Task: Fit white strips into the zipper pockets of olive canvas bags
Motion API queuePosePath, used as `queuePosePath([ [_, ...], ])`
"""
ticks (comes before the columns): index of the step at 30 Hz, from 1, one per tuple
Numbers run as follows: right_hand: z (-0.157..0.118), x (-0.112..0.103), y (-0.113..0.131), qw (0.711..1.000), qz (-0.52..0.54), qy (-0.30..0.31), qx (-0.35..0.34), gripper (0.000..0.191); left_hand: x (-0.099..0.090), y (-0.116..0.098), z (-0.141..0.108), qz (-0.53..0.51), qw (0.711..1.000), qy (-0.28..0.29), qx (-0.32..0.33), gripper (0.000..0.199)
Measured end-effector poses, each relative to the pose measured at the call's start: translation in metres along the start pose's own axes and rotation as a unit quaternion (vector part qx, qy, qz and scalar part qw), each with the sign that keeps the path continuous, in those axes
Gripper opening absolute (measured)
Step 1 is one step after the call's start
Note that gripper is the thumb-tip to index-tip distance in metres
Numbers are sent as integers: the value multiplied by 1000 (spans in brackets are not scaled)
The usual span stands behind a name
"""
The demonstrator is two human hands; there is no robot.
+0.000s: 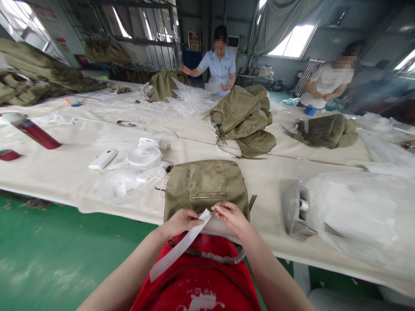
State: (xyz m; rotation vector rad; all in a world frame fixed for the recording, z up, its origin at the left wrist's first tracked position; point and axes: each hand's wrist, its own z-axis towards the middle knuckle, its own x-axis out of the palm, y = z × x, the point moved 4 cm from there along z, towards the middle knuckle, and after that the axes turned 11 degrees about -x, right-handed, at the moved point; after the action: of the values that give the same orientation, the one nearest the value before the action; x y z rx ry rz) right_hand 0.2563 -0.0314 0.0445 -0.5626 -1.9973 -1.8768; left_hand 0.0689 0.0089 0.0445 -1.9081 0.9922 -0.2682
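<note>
my left grip (184, 221) is closed on a white strip (181, 251), which slants down across my red garment (201, 276); my right grip (230, 216) pinches a thin olive cord (212, 212) beside the strip's upper end. both are held over the lower front of an olive bag (209, 179), which lies at the near edge of the tabletop (266, 183). a small dark label (188, 173) sits above and left of the bag's zipper (207, 196); its lettering is too small to read. the white print (202, 301) on my garment and the red wall writing (45, 12) at far left are likewise illegible. a white fan (145, 156) and clear plastic (126, 186) crowd the bag's left; a grey dispenser-like device (298, 211) stands to its right against a plastic-wrapped heap (359, 211). beyond lies a bag pile (241, 114).
</note>
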Motion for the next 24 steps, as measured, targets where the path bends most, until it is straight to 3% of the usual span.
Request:
queuePosePath([
  [5, 9, -3, -15, 995, -90, -22, 47, 31, 6, -14, 17, -16, 999, -38, -13, 47],
  [8, 10, -10, -11, 993, -94, -38, 54, 35, 6, -15, 22, -12, 998, -56, -26, 49],
  [11, 12, -23, 0, 992, -76, -96, 32, 40, 6, -15, 23, 11, 997, -66, -37, 49],
  [14, 18, -36, 3, 979, -140, -144, 24, 39, 11, -17, 25, 46, 996, -57, -41, 50],
  [20, 34, -38, -13, 928, -362, -74, 38, 13, 16, -21, 37, 18, 990, -124, -65, 47],
  [22, 39, -39, -9, 900, -431, -66, -20, 10, 15, -19, 40, 28, 986, -145, -77, 45],
  [24, 43, -40, -3, 873, -477, -52, -87, 20, 14, -18, 42, 44, 982, -162, -89, 43],
])
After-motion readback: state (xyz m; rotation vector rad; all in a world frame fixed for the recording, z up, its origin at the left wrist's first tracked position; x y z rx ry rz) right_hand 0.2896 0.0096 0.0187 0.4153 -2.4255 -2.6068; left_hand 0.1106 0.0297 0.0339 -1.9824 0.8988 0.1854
